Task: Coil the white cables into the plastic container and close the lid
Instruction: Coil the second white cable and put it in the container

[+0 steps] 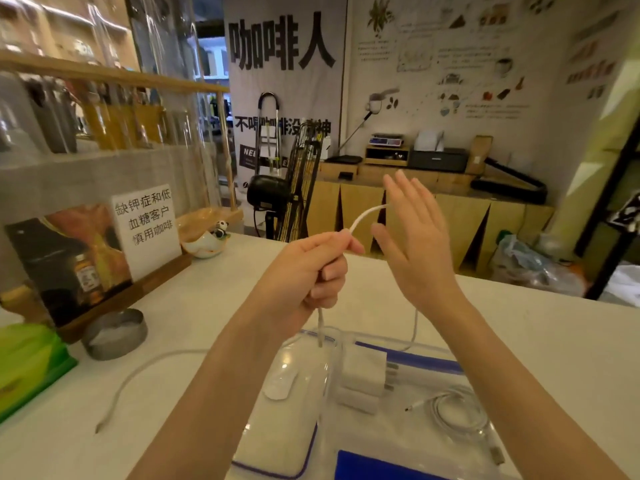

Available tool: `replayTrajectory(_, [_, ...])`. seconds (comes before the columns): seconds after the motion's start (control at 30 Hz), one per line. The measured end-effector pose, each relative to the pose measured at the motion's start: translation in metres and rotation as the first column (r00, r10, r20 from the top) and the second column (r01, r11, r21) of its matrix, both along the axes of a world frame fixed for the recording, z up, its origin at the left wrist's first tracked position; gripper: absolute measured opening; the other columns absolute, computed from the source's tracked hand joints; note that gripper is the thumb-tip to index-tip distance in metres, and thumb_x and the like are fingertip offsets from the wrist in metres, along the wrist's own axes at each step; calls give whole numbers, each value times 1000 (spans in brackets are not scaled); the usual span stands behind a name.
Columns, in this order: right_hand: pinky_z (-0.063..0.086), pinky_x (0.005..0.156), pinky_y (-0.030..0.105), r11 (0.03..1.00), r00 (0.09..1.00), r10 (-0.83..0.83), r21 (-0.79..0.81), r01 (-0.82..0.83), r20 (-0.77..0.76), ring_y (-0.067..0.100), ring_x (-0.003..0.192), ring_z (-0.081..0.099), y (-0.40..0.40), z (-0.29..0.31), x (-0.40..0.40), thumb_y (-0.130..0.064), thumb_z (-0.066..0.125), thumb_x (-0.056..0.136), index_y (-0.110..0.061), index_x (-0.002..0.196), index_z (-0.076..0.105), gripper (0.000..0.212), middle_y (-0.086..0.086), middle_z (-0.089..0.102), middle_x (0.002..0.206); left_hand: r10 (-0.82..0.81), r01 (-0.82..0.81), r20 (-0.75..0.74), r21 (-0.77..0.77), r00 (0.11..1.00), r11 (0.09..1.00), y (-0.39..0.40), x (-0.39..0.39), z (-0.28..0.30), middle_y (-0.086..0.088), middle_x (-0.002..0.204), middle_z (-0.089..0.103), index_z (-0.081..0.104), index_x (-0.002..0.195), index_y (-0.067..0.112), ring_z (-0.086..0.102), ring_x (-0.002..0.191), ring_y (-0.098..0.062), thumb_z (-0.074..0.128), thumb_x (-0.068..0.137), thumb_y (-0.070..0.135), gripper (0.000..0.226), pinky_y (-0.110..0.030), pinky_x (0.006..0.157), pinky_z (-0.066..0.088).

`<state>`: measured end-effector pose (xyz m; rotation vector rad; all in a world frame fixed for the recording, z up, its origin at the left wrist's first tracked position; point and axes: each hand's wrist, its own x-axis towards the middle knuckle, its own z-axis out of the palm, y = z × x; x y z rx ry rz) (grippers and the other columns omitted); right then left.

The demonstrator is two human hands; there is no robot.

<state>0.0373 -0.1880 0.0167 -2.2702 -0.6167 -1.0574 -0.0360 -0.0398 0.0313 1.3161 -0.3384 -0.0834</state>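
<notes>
Head view, looking down over both forearms at a pale counter (519, 327).

Left hand (311, 271): fist pressed together around a thin white charging cable (367, 214), raised above the counter. One short end hangs from the bottom of the fist, its tip just over the container; the other end arcs up and right toward the other hand.

Right hand (415, 244): flat, fingers spread, gripping nothing. The cable passes behind or against its palm; contact cannot be told. Likely serving as the form to wrap the next loop round.

Clear plastic container with blue trim (415, 356): near, centre-right, open. Inside: a white plug adapter (363, 375) and a second white cable already wound into a loose ring (460, 414) at the right. Its clear lid (277, 427) lies flat just left, off the box, presumably to leave the opening free.

A further white cable (138, 372) trails loose on the counter to the left, uncoiled, near a round metal tin (114, 334).

Judgement: coiling is in progress; one cable stowed, one in hand, one waiting. Lid not yet closed.
</notes>
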Motion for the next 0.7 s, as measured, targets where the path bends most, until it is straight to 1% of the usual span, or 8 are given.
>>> replayTrajectory(0.1, [7,112,40,998,999,43,-37,-42,21,11,133,27,-9,0,-4,-40,30,90,-22,130,45,46,1,46,140,-146,143,-17,-128,989,982,-16,1,10,8,39,37,59,74,14,27,30,0,46,82,29,21,-12,30,17])
replayTrajectory(0.17, [11,111,39,995,998,53,87,-55,30,13,122,45,-18,0,-6,-38,31,89,-19,122,54,45,3,61,123,-206,198,-19,-192,978,961,-22,2,14,8,39,38,61,78,11,28,29,0,46,80,29,23,-11,29,18])
replayTrajectory(0.23, [16,109,34,973,997,67,221,-72,32,14,95,59,-26,0,-9,-35,36,89,-16,117,58,41,4,70,97,-249,247,5,-144,968,958,-27,2,13,7,42,42,64,86,11,32,30,-1,47,80,28,25,-11,30,23])
replayTrajectory(0.3, [32,102,35,958,997,71,277,-75,26,16,80,59,-32,2,-12,-29,42,90,-13,116,59,35,1,65,83,-270,271,39,-21,962,962,-33,2,11,5,45,50,66,89,12,39,32,-3,49,81,27,24,-13,33,32])
replayTrajectory(0.4, [47,75,24,931,998,69,361,-62,-7,17,79,60,-42,4,-14,-20,46,92,-13,117,58,29,3,65,88,-289,278,56,152,956,948,-41,3,11,2,53,64,64,87,13,55,40,-7,47,83,27,22,-16,43,46])
replayTrajectory(0.53, [46,80,20,908,997,51,418,-23,-57,11,94,59,-53,2,-15,-21,45,92,-13,119,57,31,-5,62,103,-395,389,-27,250,918,887,-45,5,10,-3,75,72,63,87,13,68,63,-14,41,91,21,24,-23,63,56])
replayTrajectory(0.6, [45,80,17,905,996,50,425,-12,-80,9,93,58,-54,-1,-16,-21,45,92,-14,119,57,30,-8,61,102,-490,490,-59,227,870,842,-46,7,8,-3,81,73,64,88,12,70,71,-15,42,90,19,24,-25,70,57])
replayTrajectory(0.7, [48,70,23,934,980,80,357,-10,-182,9,78,60,-52,-8,-14,-26,47,91,-22,106,64,23,-10,66,86,-547,546,-6,59,837,835,-46,10,9,-5,83,73,65,90,9,70,75,-16,43,86,20,25,-25,71,57])
